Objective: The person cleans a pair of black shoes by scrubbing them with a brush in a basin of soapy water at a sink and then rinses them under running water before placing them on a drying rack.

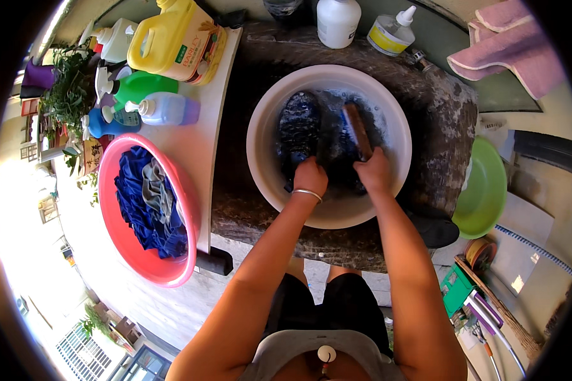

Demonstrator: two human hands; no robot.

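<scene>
- Head view: a dark blue cloth point(311, 130) lies wet in the white basin point(264, 120), which sits on a dark stone slab point(448, 120).
- The right hand point(374, 170) is closed tight around one end of a brown scrub brush point(357, 129). The brush lies on the cloth, pointing away from the person.
- The left hand point(310, 176) is curled shut and presses down on the near edge of the cloth — a thin silver bangle point(307, 193) is on that wrist.
- To scrub well, I think the left hand should keep the cloth flat and still, so the brush can go in short, firm strokes without bunching it up. It helps to keep the cloth low in the water so it does not splash over the rim.
- To the left, a pink tub point(185, 209) holds more blue and grey clothes point(147, 203).
- Behind the tub stand soap bottles — a yellow jug point(171, 38), a green bottle point(143, 86) and a pale blue bottle point(166, 109).
- To the right sits a green basin point(486, 187), and a pink towel point(508, 41) hangs at the top right.
</scene>
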